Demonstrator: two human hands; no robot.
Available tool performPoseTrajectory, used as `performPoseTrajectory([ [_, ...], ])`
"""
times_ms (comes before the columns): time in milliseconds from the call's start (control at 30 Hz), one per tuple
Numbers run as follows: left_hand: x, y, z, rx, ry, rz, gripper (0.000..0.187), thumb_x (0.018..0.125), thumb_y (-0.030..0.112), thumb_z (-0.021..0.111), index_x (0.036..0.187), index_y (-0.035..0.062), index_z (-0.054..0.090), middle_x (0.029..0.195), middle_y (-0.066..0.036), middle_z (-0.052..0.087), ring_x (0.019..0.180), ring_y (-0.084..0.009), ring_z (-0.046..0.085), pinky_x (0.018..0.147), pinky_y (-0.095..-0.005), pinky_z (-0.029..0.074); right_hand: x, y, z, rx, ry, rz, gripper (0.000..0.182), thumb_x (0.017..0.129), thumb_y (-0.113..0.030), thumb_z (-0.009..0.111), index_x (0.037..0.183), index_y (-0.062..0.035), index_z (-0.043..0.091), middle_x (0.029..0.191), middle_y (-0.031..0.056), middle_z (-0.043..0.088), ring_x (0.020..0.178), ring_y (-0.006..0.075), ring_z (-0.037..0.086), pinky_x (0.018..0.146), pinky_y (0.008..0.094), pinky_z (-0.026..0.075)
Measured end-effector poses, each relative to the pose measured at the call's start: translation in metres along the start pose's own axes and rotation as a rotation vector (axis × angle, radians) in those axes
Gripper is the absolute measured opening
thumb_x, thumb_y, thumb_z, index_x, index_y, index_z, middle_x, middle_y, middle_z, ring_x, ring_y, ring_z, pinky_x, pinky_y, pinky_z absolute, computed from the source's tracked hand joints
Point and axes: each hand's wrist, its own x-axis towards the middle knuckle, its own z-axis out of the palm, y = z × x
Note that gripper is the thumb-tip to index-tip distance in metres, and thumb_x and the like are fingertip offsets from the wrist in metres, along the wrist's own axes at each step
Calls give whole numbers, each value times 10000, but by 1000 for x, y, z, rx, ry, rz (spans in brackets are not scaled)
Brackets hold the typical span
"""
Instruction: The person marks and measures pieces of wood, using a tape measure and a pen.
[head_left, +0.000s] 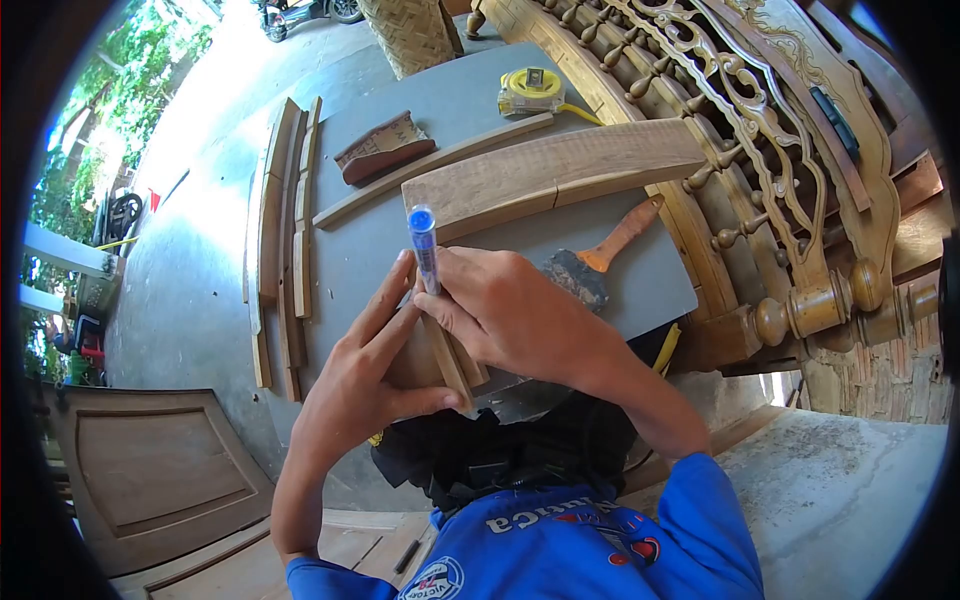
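Note:
My right hand [505,310] grips a blue-capped pen [424,245] upright, its tip down on a curved wooden strip [455,365] at the near edge of the grey table [650,285]. My left hand [365,370] presses flat on the same strip, fingers spread beside the pen. A longer, wide curved plank [560,170] lies across the table just beyond my hands. The pen's tip is hidden by my fingers.
A brush with an orange handle [600,255] lies right of my hands. A yellow tape measure [530,90] and a sanding block [385,148] sit farther back. Several thin wood strips [285,230] lie along the left edge. A carved wooden bench [780,170] stands right.

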Motion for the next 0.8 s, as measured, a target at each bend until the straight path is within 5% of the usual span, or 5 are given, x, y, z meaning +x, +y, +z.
performPoseTrajectory([
  [800, 0, 4, -4, -6, -12, -10, 940, 527, 291, 837, 1319, 25, 408, 1440, -155, 264, 1274, -340, 348, 995, -426, 384, -16, -7, -7, 159, -72, 48, 151, 803, -83, 614, 802, 19, 504, 689, 183, 536, 656, 394, 552, 566, 413, 428],
])
